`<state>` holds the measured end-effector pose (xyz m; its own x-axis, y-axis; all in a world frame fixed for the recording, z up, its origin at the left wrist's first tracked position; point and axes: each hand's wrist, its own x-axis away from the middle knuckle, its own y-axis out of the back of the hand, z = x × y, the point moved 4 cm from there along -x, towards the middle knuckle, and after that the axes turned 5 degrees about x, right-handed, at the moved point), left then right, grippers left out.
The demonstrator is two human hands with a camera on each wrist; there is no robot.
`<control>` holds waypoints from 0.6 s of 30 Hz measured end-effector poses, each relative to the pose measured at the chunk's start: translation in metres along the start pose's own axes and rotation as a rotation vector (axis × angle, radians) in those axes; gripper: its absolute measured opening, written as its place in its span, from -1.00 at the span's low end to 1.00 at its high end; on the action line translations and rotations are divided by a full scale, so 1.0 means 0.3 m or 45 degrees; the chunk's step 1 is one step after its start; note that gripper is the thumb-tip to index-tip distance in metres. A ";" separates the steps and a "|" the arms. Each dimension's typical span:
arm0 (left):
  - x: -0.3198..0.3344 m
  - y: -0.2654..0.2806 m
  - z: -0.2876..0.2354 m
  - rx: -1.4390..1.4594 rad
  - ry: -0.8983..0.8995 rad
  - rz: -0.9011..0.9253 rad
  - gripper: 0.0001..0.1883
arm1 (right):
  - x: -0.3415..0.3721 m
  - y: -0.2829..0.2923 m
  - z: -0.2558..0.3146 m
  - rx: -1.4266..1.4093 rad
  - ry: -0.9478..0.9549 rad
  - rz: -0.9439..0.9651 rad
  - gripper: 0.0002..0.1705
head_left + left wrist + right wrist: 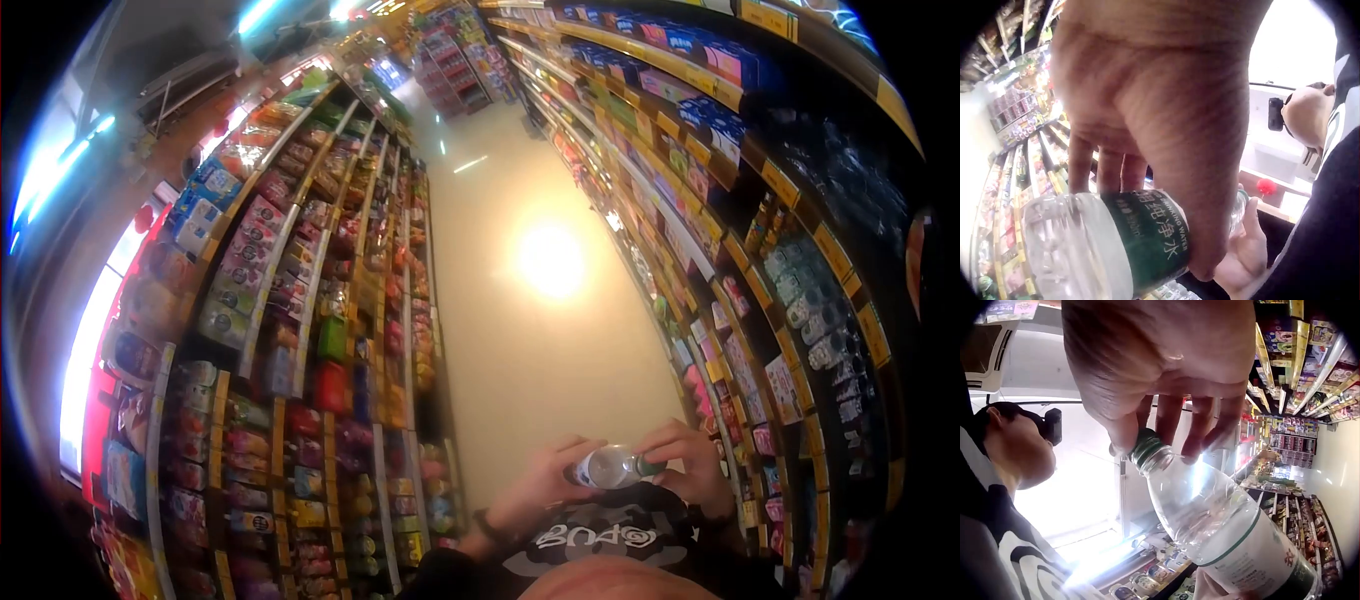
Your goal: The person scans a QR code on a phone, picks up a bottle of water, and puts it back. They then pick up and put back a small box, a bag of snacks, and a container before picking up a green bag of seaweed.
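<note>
A clear plastic water bottle (608, 467) with a green and white label (1147, 240) lies tilted in front of the chest, between both hands. My left hand (548, 478) grips it round the labelled body, thumb on one side and fingers on the other. At the neck, my right hand (692, 462) pinches the green cap (1146, 445) between thumb and fingers. The cap sits at the bottle's mouth. Through the clear shoulder (1194, 500) in the right wrist view, the plastic looks shiny. Part of the label is covered by the left hand.
A store aisle with a pale shiny floor (500, 330) runs ahead. Shelves of packaged goods (330, 350) line the left side, and more shelves (740, 260) stand close on the right. A display rack (450, 70) stands at the far end.
</note>
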<state>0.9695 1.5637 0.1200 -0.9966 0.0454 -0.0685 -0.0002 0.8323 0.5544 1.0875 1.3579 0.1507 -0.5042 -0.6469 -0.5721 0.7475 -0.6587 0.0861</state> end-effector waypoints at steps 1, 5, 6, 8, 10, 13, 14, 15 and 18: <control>-0.001 -0.001 -0.001 0.015 0.001 0.010 -0.27 | 0.002 -0.001 -0.002 0.008 0.000 0.006 -0.72; 0.003 -0.012 0.009 0.034 -0.009 0.030 -0.26 | 0.021 0.001 -0.005 0.051 -0.023 0.042 -0.67; 0.001 -0.011 0.008 0.042 -0.011 0.034 -0.26 | 0.020 0.003 -0.003 0.061 -0.031 0.047 -0.67; -0.006 -0.010 0.006 0.048 -0.017 0.042 -0.27 | 0.021 0.007 0.002 0.077 -0.046 0.053 -0.67; -0.009 -0.008 0.003 0.042 -0.019 0.053 -0.27 | 0.025 0.008 0.005 0.084 -0.060 0.053 -0.67; -0.017 -0.009 -0.006 -0.020 -0.055 0.050 -0.27 | 0.031 0.011 0.009 0.105 -0.053 0.041 -0.67; -0.016 -0.014 -0.003 -0.009 -0.040 0.075 -0.27 | 0.033 0.012 0.011 0.100 -0.061 0.045 -0.67; -0.016 -0.018 0.003 0.000 -0.026 0.102 -0.27 | 0.033 0.013 0.012 0.095 -0.067 0.049 -0.66; -0.015 -0.029 0.017 0.006 -0.032 0.142 -0.26 | 0.035 0.014 0.019 0.097 -0.088 0.063 -0.65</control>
<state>0.9745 1.5591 0.1115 -0.9881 0.1514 -0.0273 0.1109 0.8240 0.5556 1.0829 1.3460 0.1496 -0.4982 -0.7025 -0.5083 0.7384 -0.6510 0.1760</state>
